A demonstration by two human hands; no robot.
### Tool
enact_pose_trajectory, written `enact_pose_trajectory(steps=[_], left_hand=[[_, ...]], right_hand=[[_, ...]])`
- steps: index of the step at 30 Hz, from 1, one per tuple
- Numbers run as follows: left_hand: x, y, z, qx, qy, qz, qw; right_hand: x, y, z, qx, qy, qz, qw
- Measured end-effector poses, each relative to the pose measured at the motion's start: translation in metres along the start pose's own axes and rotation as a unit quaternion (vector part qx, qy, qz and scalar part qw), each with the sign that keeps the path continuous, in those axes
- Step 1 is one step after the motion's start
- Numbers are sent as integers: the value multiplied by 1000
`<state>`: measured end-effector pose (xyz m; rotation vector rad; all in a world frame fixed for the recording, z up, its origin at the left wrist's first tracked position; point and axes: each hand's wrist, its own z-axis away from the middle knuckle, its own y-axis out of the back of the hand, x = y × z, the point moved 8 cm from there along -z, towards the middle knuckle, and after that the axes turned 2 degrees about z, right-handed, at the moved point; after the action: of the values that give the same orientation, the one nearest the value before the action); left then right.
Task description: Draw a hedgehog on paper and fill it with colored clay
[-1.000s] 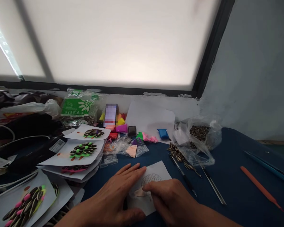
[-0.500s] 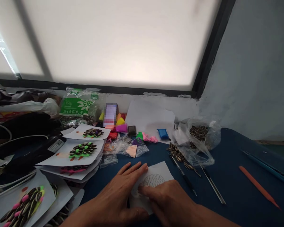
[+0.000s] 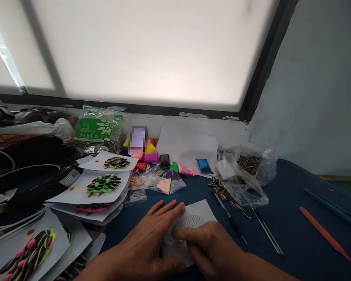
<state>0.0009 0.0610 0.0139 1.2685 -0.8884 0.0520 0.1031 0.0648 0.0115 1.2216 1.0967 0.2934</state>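
Note:
A small white sheet of paper (image 3: 203, 208) lies on the dark blue tabletop, bearing a printed oval outline filled with short marks. My left hand (image 3: 148, 236) rests flat along its left side, fingers stretched out and thumb apart. On the sheet, just below the oval, my right hand (image 3: 213, 246) presses down with its index fingertip. Its other fingers are curled under, and whatever they may hold is hidden. The lower part of the drawing is covered by my hands.
Stacked cards with sunflower-seed hedgehogs (image 3: 105, 183) stand at left. Coloured clay packets (image 3: 150, 157) sit behind. To the right are loose sunflower seeds (image 3: 222, 189), a plastic bag of seeds (image 3: 248, 166), a pen (image 3: 229, 218), a metal-looking tool (image 3: 267, 230) and an orange tool (image 3: 324, 234).
The whole view has shifted slightly, so things sit a little farther right. My left hand stays flat on the paper, and my right index fingertip still presses near the oval's lower edge.

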Motion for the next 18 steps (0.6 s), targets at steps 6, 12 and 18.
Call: enact_pose_trajectory(steps=[6,12,18], left_hand=[[0,0,1,12,-11,7,1000],[2,1,1,6,-3,16,1000],[1,1,0,5,-2,14,1000]], right_hand=[[0,-4,0,-9,2,28,1000],[-5,-6,-3,-16,15,37,999],[-5,-6,-3,-14,30,30,999]])
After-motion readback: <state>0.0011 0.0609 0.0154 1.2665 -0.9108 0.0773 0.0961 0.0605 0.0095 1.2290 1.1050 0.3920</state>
